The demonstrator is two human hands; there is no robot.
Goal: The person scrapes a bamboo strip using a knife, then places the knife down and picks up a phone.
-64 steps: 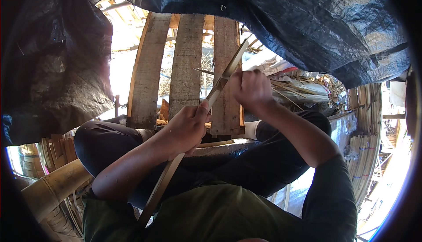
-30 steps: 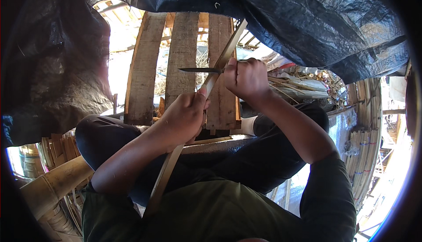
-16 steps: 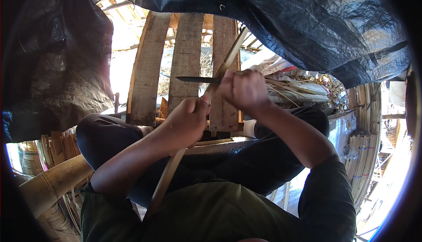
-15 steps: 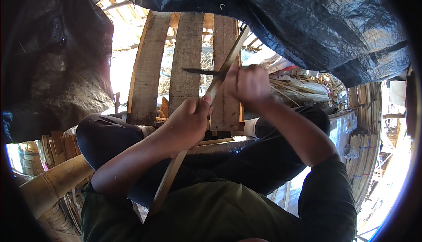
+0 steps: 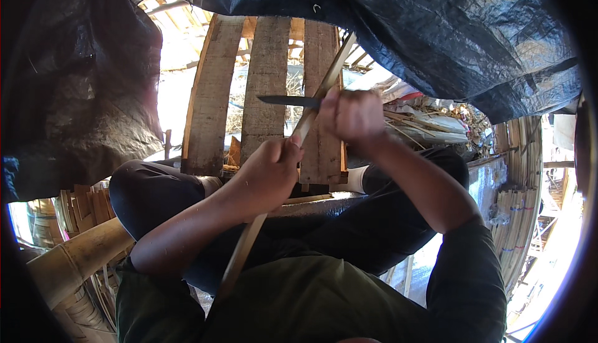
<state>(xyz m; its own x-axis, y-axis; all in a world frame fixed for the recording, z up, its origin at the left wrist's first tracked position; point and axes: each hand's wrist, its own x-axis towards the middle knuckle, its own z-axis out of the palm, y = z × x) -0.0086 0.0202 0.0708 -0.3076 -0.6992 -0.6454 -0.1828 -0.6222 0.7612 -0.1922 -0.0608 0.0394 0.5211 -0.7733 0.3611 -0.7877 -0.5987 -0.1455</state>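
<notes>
A long, pale strip of bamboo or wood [image 5: 330,75] slants from my lap up toward the dark sheet. My left hand [image 5: 274,165] is closed round its middle, thumb pressed along it. Farther up, my right hand [image 5: 354,115] is closed on a knife, whose handle is hidden in the fist. The dark knife blade [image 5: 288,100] points left and lies across the strip, just beyond my left hand. Motion blurs the right fist a little.
A slatted wooden stand [image 5: 265,87] rises in front of my crossed legs. Dark plastic sheeting [image 5: 461,38] hangs over the far side and left. A thick bamboo pole [image 5: 84,259] lies at lower left. Bundled strips [image 5: 514,231] stand at right, with loose slivers [image 5: 414,122] nearer.
The knife blade has turned so that more of its flat side shows. My right hand has barely shifted, and my left hand keeps its hold on the strip.
</notes>
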